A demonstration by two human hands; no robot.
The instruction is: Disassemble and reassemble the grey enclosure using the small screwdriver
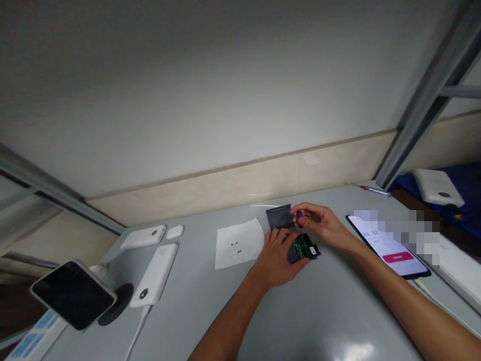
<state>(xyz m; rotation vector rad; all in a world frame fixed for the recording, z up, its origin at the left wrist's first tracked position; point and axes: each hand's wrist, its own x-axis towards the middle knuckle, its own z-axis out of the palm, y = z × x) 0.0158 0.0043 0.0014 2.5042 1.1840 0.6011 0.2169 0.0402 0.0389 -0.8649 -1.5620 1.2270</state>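
Note:
A small black device with a green circuit board (298, 246) lies on the grey table. My left hand (276, 258) grips it from the left, fingers over its far side and thumb along its near edge, hiding part of it. Between the fingertips of my right hand (319, 223) is a small screwdriver (299, 219) with a dark red handle. It stands nearly upright, its thin shaft pointing down at the board; I cannot tell whether the tip sits in a screw. Just behind the device lies a dark flat cover (277, 216) with a row of slots.
Several tiny screws (236, 244) lie on a white paper sheet (227, 254) to the left. Farther left are white power banks (156, 273) and a phone on a stand (75, 296). At right lie a lit phone (391, 250) and another screwdriver (376, 190).

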